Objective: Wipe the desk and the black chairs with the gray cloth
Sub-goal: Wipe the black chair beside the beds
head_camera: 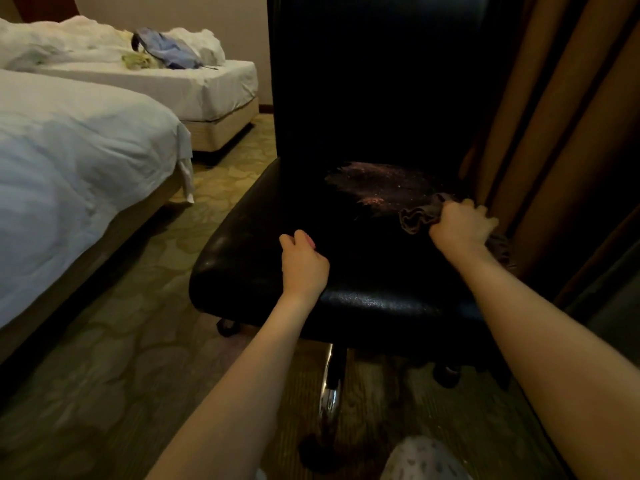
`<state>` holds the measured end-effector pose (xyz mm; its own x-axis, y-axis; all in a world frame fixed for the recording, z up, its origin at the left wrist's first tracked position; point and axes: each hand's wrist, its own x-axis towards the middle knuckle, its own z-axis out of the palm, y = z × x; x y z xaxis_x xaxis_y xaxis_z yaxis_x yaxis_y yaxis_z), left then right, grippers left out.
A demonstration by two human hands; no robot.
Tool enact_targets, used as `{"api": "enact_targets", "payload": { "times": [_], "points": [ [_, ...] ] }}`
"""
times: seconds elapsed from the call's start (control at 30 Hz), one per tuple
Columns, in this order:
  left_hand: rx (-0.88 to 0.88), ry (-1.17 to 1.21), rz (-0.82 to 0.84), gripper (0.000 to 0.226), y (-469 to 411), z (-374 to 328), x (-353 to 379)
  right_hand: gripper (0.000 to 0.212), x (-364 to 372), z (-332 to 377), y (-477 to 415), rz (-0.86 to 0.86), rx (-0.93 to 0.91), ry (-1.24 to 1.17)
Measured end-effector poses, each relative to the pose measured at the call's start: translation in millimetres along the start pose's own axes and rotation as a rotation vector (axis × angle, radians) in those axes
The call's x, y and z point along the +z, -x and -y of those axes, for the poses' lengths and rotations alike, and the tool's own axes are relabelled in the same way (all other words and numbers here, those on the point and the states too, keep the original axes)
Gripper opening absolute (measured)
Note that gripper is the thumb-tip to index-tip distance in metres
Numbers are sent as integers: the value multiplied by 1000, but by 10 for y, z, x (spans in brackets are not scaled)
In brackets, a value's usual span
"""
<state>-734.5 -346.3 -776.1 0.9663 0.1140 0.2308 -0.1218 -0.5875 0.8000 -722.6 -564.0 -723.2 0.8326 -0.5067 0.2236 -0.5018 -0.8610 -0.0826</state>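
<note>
My right hand (462,225) grips the crumpled gray cloth (417,216) on the black leather chair seat (263,244); my left hand (304,263) rests loosely curled beside it

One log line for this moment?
step: black chair seat wipe | right hand: grips gray cloth on seat | left hand: rests on seat front

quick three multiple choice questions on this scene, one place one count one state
1. Where on the chair seat is the cloth? A right side; B left side; C front edge.
2. How many beds show? A one; B two; C three.
3. The right hand is: A flat and empty; B gripping the cloth; C out of view.
Answers: 1 A, the cloth bunches by the seat's right side. 2 B, a near bed and a far bed show. 3 B, its fingers curl round the cloth.
</note>
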Motion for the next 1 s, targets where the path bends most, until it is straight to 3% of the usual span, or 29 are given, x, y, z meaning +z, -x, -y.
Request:
{"api": "enact_targets", "payload": {
  "times": [0.13,0.23,0.37,0.7,1.0],
  "points": [
    [-20,-49,84,12,-19,-19,-11,45,-199,464,194,-137,-207,-162],
    [-38,-68,93,11,-46,-26,-16,44,-175,1064,370,-76,-346,-224],
    [-19,-65,62,12,-36,30,17,42,156,1371,440,-21,-370,-75],
    [24,8,20,13,-88,81,9,40,214,9,-352,-35,56,21],
    [19,-2,26,13,-109,117,-40,38,72,-565,-335,40,208,-188]
  ]
}}
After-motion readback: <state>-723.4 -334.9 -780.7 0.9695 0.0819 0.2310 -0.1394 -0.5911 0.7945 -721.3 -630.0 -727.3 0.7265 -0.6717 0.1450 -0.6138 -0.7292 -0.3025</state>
